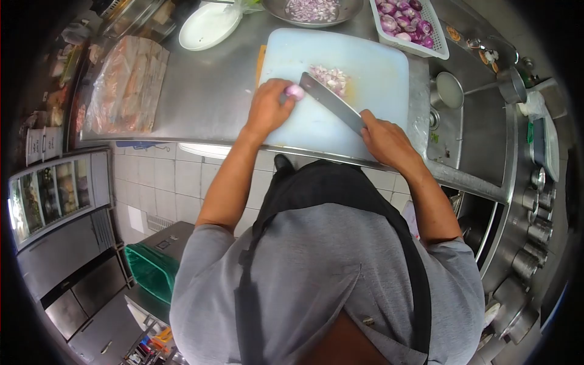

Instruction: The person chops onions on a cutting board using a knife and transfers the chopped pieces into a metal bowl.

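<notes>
My left hand (271,104) is closed on a peeled shallot (294,92), held over the left part of a white cutting board (377,79). In my right hand (385,140) is a kitchen knife (334,101), its wide blade slanting up and left across the board. The blade's tip lies just right of the shallot; whether they touch I cannot tell. A small heap of chopped shallot (330,79) lies on the board beyond the blade.
At the back stand a metal bowl (267,5) of chopped shallot and a white basket (441,42) of whole shallots. A white plate (210,27) is at back left, a plastic-wrapped stack (128,85) further left. To the right is a sink (480,134) with a pot (449,91).
</notes>
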A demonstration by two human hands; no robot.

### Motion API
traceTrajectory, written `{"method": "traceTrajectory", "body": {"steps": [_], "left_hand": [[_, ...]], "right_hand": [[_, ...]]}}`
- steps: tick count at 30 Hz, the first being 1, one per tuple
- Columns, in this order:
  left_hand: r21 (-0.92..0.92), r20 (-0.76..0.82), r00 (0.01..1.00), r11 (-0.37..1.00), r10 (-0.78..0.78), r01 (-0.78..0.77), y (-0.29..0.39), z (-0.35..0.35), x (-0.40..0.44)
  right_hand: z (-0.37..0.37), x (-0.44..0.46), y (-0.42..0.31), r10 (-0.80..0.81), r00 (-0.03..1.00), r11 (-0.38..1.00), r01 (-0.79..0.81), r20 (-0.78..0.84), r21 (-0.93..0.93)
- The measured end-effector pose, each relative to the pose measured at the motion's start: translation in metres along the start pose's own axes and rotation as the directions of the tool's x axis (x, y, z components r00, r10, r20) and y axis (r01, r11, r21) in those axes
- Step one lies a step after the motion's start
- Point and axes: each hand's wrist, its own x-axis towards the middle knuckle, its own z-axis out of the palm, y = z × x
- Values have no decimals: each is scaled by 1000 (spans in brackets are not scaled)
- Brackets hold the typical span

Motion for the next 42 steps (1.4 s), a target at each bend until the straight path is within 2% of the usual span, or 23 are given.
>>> {"method": "traceTrajectory", "body": {"steps": [5, 9, 12, 15, 19, 22, 26, 38, 42], "left_hand": [[5, 5, 1000, 1000, 19, -19, -1, 4, -2], [41, 14, 1000, 999, 4, -5, -2, 4, -2], [47, 12, 1000, 999, -8, 7, -1, 4, 0], [25, -1, 1000, 1000, 2, -2, -3, 4, -1], [6, -24, 999, 1000, 26, -26, -6, 4, -4], [1, -36, 998, 999, 50, -50, -9, 4, -5], [-45, -59, 996, 997, 60, -63, -13, 5, -6], [-99, -58, 982, 978, 178, -183, -24, 4, -5], [-95, -46, 985, 981, 167, -170, -26, 4, -5]], "right_hand": [[-10, 1, -15, 14, 997, 1000, -12, 79, -18], [-41, 0, -44, -55, 998, 995, 58, 34, -87], [-28, 6, -44, -70, 995, 994, 75, 67, -85], [-6, 1, -35, 9, 994, 999, -4, 111, -45], [-19, 1, -46, -27, 995, 993, 38, 98, -111], [-41, -4, -67, -58, 997, 996, 61, 53, -70], [6, 0, -51, 37, 995, 999, -34, 93, -34], [8, -7, -70, 112, 990, 993, -109, 88, -37], [-3, -5, -76, 114, 989, 992, -108, 92, -65]]}}
